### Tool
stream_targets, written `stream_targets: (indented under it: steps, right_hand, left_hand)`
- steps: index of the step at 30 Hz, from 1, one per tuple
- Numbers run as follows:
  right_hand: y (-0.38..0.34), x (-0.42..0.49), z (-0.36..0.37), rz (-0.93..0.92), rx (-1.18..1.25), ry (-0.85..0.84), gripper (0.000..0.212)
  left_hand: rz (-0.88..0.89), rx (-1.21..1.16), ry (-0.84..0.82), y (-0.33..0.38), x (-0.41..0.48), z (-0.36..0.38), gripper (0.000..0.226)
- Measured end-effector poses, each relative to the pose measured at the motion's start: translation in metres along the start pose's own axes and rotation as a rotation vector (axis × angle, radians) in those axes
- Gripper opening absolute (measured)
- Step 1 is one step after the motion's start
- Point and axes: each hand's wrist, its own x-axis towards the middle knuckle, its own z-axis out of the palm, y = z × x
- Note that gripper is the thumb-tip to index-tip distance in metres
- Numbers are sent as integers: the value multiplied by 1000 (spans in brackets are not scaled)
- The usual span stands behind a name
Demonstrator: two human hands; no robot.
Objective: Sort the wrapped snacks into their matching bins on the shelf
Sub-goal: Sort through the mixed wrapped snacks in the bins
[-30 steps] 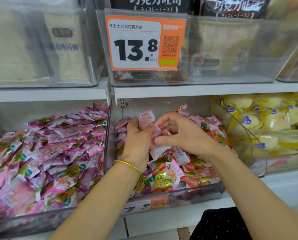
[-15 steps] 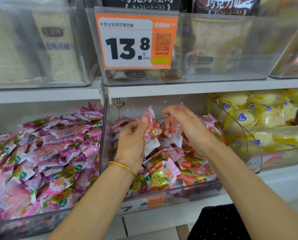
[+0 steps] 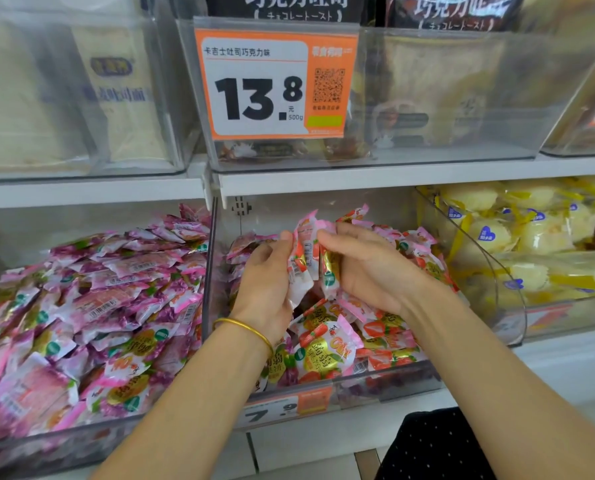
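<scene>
A small bunch of wrapped snacks (image 3: 306,261) is being held upright between both hands, just above the heap in the middle bin (image 3: 386,381) on the lower shelf. The pink-and-white packets are being gripped by the left hand (image 3: 266,282), its thumb pressing on them from the side. The packets with red and gold print are being clasped by the right hand (image 3: 368,268), its fingers bent over their tops. A gold bangle (image 3: 244,327) is being worn on the left wrist.

Red, pink and gold packets are being displayed in the middle bin, and their round gold labels carry characters too soft to be read surely. On its front a lower price card (image 3: 282,408) is showing "7.9". Pink and purple packets are being piled in the left bin (image 3: 91,306), and yellow packs with blue heart marks are being stored in the right bin (image 3: 531,237).

On the shelf above, an orange price card (image 3: 275,84) is being shown with "卡吉士吐司巧克力味", "13.8", "元", "500g" and a QR code. Above it, "チョコレートースト" is being shown on dark packs (image 3: 296,6)
</scene>
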Motion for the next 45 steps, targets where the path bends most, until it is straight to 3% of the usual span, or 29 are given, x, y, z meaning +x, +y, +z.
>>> stream_targets:
  steps: [3, 9, 13, 14, 18, 22, 28, 33, 36, 40, 43, 45]
  right_hand:
    - [2, 0, -3, -58, -36, 31, 27]
    - [9, 2, 5, -141, -189, 145, 24]
    - [11, 4, 8, -174, -184, 192, 3]
    - [11, 4, 8, -188, -180, 215, 9]
    - [11, 5, 6, -253, -397, 335, 9]
    - [12, 5, 1, -294, -619, 475, 26]
    - [16, 9, 4, -431, -891, 564, 25]
    - [15, 10, 9, -524, -1023, 661, 23]
    - [15, 10, 9, -478, -931, 624, 17]
    - [3, 1, 7, -387, -732, 534, 10]
    - [-15, -11, -10, -309, -971, 478, 25]
    - [-24, -21, -21, -147, -1236, 306, 32]
  left_hand:
    - [16, 101, 17, 3, -1, -1, 31]
    - [-18, 155, 127, -1, -5, 4, 56]
    - [-84, 139, 135, 0, -5, 7, 48]
    - [-104, 110, 136, 0, -5, 7, 44]
    - [-201, -53, 70, -2, -3, 1, 41]
    - [-248, -182, -87, 2, -13, -3, 50]
    - [-248, -164, -287, 7, -21, -5, 36]
    - [-266, -103, -323, 6, -27, -6, 29]
    - [-170, -48, -332, 4, -30, -2, 33]
    - [-123, -74, -216, 5, -25, -5, 34]
    - [-97, -153, -84, 11, -21, -11, 23]
    - [-102, -168, -33, 13, -20, -15, 19]
